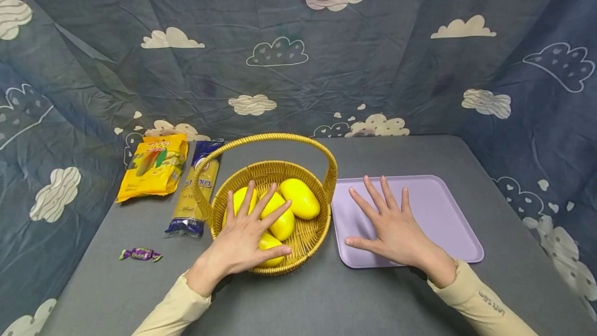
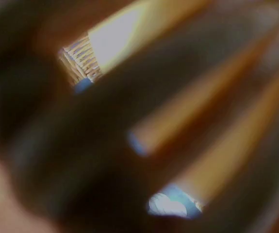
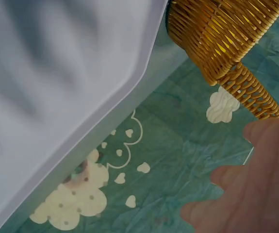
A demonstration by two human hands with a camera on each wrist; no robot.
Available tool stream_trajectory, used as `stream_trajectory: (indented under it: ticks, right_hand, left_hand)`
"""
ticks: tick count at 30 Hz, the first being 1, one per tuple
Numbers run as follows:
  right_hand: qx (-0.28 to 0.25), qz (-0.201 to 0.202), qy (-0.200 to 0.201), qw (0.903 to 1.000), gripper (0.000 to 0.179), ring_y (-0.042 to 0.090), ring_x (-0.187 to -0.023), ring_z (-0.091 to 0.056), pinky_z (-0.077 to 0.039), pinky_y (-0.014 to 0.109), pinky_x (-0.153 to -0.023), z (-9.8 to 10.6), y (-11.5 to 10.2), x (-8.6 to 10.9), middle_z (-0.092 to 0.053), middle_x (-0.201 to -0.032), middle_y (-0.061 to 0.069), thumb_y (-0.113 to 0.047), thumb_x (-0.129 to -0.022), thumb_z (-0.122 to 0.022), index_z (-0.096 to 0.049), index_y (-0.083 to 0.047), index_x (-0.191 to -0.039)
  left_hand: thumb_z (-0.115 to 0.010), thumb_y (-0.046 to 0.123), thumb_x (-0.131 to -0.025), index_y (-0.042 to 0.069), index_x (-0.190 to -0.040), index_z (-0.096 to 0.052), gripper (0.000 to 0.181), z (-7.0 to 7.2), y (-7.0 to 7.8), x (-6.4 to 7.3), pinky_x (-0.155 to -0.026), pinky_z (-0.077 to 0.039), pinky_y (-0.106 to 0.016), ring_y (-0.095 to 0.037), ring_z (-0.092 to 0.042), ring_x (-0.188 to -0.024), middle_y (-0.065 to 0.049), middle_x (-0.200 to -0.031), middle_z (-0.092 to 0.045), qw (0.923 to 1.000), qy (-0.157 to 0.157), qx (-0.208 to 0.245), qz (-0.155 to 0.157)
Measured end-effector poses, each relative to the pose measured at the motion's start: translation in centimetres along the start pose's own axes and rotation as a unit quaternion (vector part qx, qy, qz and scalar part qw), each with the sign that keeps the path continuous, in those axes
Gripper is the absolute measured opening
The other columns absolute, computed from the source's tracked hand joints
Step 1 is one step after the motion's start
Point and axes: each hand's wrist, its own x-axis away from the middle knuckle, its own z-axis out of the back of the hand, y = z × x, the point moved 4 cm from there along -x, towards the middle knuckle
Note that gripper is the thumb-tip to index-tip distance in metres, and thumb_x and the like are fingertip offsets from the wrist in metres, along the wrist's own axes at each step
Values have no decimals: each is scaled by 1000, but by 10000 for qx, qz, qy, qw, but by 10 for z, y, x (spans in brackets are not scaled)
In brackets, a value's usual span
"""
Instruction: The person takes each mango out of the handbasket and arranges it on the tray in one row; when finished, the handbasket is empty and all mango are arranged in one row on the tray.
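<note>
My left hand point(image 1: 246, 232) is spread with straight fingers over a round wicker basket point(image 1: 303, 240) and holds nothing. Several yellow mangoes point(image 1: 300, 198) lie inside it, some partly hidden by that hand. In the left wrist view, blurred dark fingers point(image 2: 105, 121) fill most of the picture, with strips of yellow and wicker between them. My right hand point(image 1: 394, 229) is also spread, palm down above a lilac tray point(image 1: 434, 201), its fingers straight. The right wrist view catches fingers point(image 3: 255, 184) at the lower right, the tray's edge, and the basket with its handle.
Left of the basket lie a pasta packet point(image 1: 196, 191) and a yellow snack bag point(image 1: 156, 165). A small purple wrapped candy point(image 1: 141, 254) sits nearer the table's left edge. Cloud-printed dark cloth point(image 1: 280, 14) hangs behind and at both sides of the grey table point(image 1: 326, 299). The basket handle arches high.
</note>
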Motion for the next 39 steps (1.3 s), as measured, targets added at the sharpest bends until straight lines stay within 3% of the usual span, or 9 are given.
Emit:
stream_trajectory:
  ticks: [7, 11, 15, 19, 23, 27, 30, 35, 39]
  right_hand:
    - [67, 163, 321, 9993, 91, 38, -140, -3, -12, 70, -99, 4, -4, -2, -11, -157, 12, -73, -79, -53, -27, -22, -151]
    - [-169, 330, 878, 9955, 81, 36, -136, -26, -26, 61, -100, 9, -11, -3, -34, -149, 12, -66, -80, -59, -42, -19, -144]
    - [-554, 565, 1533, 9850, 68, 30, -123, -47, -39, 53, -91, 16, -20, -6, -52, -136, 6, -59, -81, -64, -55, -17, -133]
    - [-865, 917, 2105, 9694, 55, 22, -105, -60, -49, 46, -77, 21, -31, -10, -63, -119, 0, -55, -82, -64, -64, -16, -121]
    - [-1049, 1126, 2289, 9612, 44, 16, -94, -64, -52, 40, -68, 22, -42, -17, -67, -106, -3, -50, -83, -66, -68, -17, -111]
    - [-1092, 1146, 2109, 9646, 37, 14, -88, -65, -52, 36, -62, 22, -54, -27, -69, -99, -3, -45, -82, -69, -70, -18, -107]
    - [-1054, 1000, 1811, 9727, 37, 13, -83, -64, -50, 34, -57, 24, -61, -35, -69, -97, -3, -46, -82, -69, -70, -18, -107]
    - [-1004, 759, 1266, 9839, 38, 12, -73, -61, -45, 30, -53, 25, -70, -50, -69, -94, -3, -47, -85, -67, -71, -16, -107]
    - [-969, 728, 919, 9884, 38, 13, -73, -61, -45, 31, -55, 27, -78, -61, -69, -93, -2, -46, -85, -66, -70, -16, -108]
  left_hand:
    - [-37, 77, -83, 35, -151, -21, 81, 3, -1, 1, -104, 6, -63, -32, 11, -141, 1, -159, -3, 9998, 94, -181, 30]
    - [-42, 71, -86, 30, -149, -30, 76, 13, -4, 7, -109, -5, -53, -30, -10, -141, 0, -157, -17, 9969, 789, 2, -80]
    - [-48, 62, -89, 23, -142, -46, 65, 24, -9, 21, -108, -20, -48, -28, -29, -136, 0, -150, -34, 9828, 1746, 586, -101]
    - [-54, 53, -90, 15, -126, -62, 53, 30, -15, 37, -97, -35, -43, -28, -49, -119, -4, -132, -54, 9485, 2972, 1091, -138]
    - [-62, 38, -89, 5, -106, -70, 38, 35, -20, 52, -87, -39, -32, -29, -59, -95, -12, -108, -65, 8952, 4158, 1582, -247]
    - [-65, 26, -88, -4, -89, -70, 30, 42, -23, 63, -81, -40, -24, -29, -59, -83, -19, -90, -66, 8485, 4862, 2080, -201]
    - [-66, 15, -86, -9, -83, -67, 25, 48, -24, 68, -79, -41, -22, -25, -58, -81, -22, -83, -63, 8224, 5173, 2367, -30]
    - [-69, 5, -80, -14, -84, -62, 20, 42, -37, 76, -78, -40, -23, -14, -55, -84, -23, -81, -58, 7909, 5518, 2556, 679]
    - [-71, 4, -76, -18, -97, -54, 34, 33, -46, 77, -82, -36, -24, -17, -50, -91, -27, -92, -52, 7945, 5405, 2455, 1281]
